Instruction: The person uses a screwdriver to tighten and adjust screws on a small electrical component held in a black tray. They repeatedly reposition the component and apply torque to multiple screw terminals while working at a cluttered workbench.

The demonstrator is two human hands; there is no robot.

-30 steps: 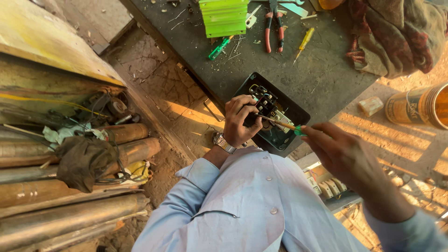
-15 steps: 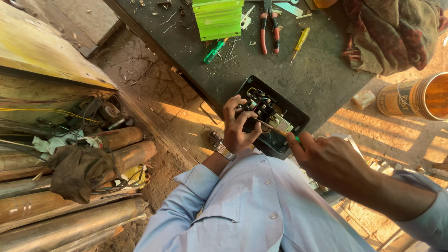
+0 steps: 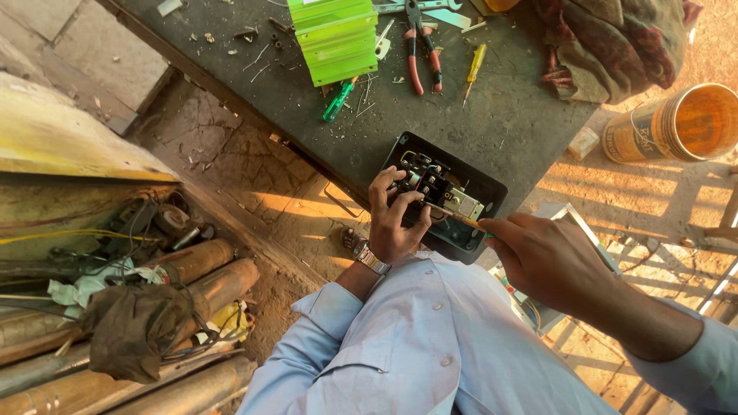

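Observation:
A black electrical box (image 3: pixel 483 187) lies open at the near edge of a dark work table (image 3: pixel 500 123), with switch parts and terminals inside. My left hand (image 3: pixel 392 219) grips those inner parts, a wristwatch on its wrist. My right hand (image 3: pixel 550 261) holds a thin screwdriver (image 3: pixel 455 217), whose tip points into the box beside my left fingers.
On the table lie a green ribbed block (image 3: pixel 334 38), a green-handled tool (image 3: pixel 337 100), red-handled pliers (image 3: pixel 421 54), a yellow screwdriver (image 3: pixel 473 69) and a crumpled cloth (image 3: pixel 615 42). An orange bucket (image 3: pixel 684 123) lies at the right. Rusty pipes and tangled wires (image 3: pixel 154 300) fill the left.
The view has shifted slightly. My right hand has drawn closer to the box, bringing the screwdriver tip in beside my left fingers, which stay on the inner parts.

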